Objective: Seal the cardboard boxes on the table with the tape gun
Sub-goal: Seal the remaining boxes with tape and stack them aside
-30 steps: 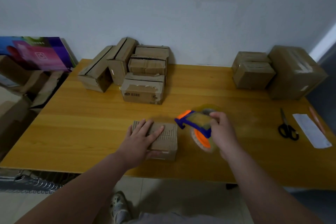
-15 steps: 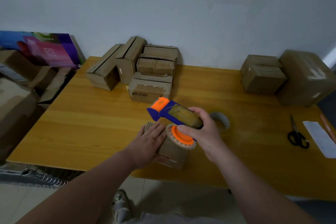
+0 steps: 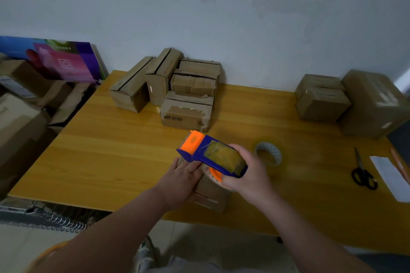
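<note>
A small flat cardboard box (image 3: 213, 195) lies near the front edge of the wooden table (image 3: 115, 148). My left hand (image 3: 179, 182) rests flat on its top with fingers straight. My right hand (image 3: 246, 175) grips a blue and orange tape gun (image 3: 210, 153) and holds it just above the box, the orange nose pointing away and left. The gun and both hands hide most of the box's top.
A group of several cardboard boxes (image 3: 177, 93) stands at the back left, more boxes (image 3: 355, 102) at the back right. A loose tape roll (image 3: 268, 153) lies right of my hand. Scissors (image 3: 363, 173) and a paper slip (image 3: 392, 175) lie far right.
My right hand has carried the tape gun from the right of the box to above it, turning its nose away. My left hand stayed on the box.
</note>
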### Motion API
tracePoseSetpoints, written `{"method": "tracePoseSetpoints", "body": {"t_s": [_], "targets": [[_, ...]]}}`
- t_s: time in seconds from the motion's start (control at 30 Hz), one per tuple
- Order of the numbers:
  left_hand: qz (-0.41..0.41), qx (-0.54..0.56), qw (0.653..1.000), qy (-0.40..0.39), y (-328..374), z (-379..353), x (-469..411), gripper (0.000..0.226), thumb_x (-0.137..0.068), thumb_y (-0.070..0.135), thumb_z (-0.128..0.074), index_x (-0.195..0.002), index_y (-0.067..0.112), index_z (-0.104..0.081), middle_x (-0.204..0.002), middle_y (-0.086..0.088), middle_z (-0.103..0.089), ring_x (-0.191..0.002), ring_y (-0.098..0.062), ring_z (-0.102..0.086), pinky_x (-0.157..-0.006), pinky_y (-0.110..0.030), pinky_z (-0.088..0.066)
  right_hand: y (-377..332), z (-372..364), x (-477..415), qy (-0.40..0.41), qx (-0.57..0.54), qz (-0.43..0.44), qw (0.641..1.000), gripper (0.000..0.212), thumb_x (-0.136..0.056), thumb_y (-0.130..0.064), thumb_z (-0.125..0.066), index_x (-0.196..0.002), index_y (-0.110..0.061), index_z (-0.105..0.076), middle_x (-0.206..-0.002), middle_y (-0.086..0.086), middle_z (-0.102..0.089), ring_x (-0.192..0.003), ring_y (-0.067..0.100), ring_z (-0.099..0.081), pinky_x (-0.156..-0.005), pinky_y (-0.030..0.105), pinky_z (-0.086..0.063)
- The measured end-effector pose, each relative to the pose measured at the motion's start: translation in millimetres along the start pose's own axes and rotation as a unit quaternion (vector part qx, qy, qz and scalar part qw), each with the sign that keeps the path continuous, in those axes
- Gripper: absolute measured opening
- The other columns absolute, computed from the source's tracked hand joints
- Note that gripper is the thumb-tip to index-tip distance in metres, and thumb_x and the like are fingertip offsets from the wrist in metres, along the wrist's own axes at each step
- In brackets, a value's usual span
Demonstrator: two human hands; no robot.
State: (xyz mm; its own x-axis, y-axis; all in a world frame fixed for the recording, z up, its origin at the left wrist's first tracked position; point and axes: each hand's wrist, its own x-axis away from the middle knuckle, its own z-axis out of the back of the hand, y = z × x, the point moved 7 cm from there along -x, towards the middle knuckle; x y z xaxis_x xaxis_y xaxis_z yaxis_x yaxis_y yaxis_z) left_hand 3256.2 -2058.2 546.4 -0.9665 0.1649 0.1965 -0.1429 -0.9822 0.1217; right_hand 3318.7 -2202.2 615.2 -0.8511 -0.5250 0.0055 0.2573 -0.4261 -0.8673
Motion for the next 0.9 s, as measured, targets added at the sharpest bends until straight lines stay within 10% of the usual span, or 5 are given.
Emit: {"method": "tracePoseSetpoints", "body": {"t_s": [0.1, 0.23, 0.4, 0.47, 0.9], "targets": [[0.037, 0.099, 0.994, 0.022, -3.6, 7.8, 7.6, 0.088, -0.082, 0.061, -0.055, -0.153, 0.025, -0.018, -0.156, 0.011, -0.012, -0.146, -0.016, -0.004, -0.118, -0.051, -0.012, 0.3, 8.5, 4.9, 0.014, 0.015, 0.001, 1.0, 0.081, -0.044, -0.061, -0.063, -0.121, -0.038, -0.051, -0.106, -0.024, -0.048, -0.1, -0.001, -0.051, -0.074, 0.016, -0.044], [0.131, 0.367, 0.903, 0.18, -26.5, 45.7, 31.8, 0.05, -0.081, 0.053, -0.057, -0.116, 0.02, -0.066, -0.119, 0.014, -0.053, -0.111, -0.005, -0.049, -0.093, -0.028, -0.044, -5.9, 15.4, 12.2, 0.009, 0.003, 0.006, 1.0, 0.068, -0.041, -0.064, -0.063, -0.105, -0.05, -0.045, -0.103, -0.023, -0.048, -0.097, -0.007, -0.051, -0.066, 0.009, -0.043], [0.326, 0.735, 0.583, 0.113, -40.1, 37.2, 39.6, 0.043, -0.098, 0.043, -0.044, -0.1, 0.007, -0.066, -0.088, -0.007, -0.068, -0.08, -0.02, -0.061, -0.068, -0.032, -0.048, -11.4, 14.8, 15.1, -0.002, -0.004, -0.001, 1.0, 0.063, -0.039, -0.063, -0.065, -0.098, -0.055, -0.042, -0.103, -0.025, -0.049, -0.097, -0.007, -0.053, -0.072, 0.014, -0.049], [0.329, 0.78, 0.529, 0.061, -33.4, 37.6, 35.2, 0.048, -0.097, 0.046, -0.045, -0.098, 0.003, -0.065, -0.076, -0.01, -0.065, -0.072, -0.021, -0.058, -0.065, -0.032, -0.046, -10.7, 12.6, 14.7, -0.01, 0.001, -0.003, 1.0, 0.065, -0.042, -0.057, -0.07, -0.1, -0.056, -0.041, -0.103, -0.026, -0.049, -0.098, -0.007, -0.052, -0.071, 0.013, -0.049], [0.372, 0.725, 0.561, 0.144, -47.0, 31.5, 33.6, 0.022, -0.093, -0.002, -0.049, -0.077, 0.008, -0.059, -0.053, -0.005, -0.059, -0.044, -0.012, -0.049, -0.043, -0.021, -0.043, -9.6, 8.5, 1.0, -0.072, 0.164, 0.061, 0.982, 0.079, -0.066, -0.042, -0.079, -0.136, -0.039, -0.042, -0.118, -0.014, -0.05, -0.106, 0.005, -0.052, -0.078, 0.021, -0.05]]}}
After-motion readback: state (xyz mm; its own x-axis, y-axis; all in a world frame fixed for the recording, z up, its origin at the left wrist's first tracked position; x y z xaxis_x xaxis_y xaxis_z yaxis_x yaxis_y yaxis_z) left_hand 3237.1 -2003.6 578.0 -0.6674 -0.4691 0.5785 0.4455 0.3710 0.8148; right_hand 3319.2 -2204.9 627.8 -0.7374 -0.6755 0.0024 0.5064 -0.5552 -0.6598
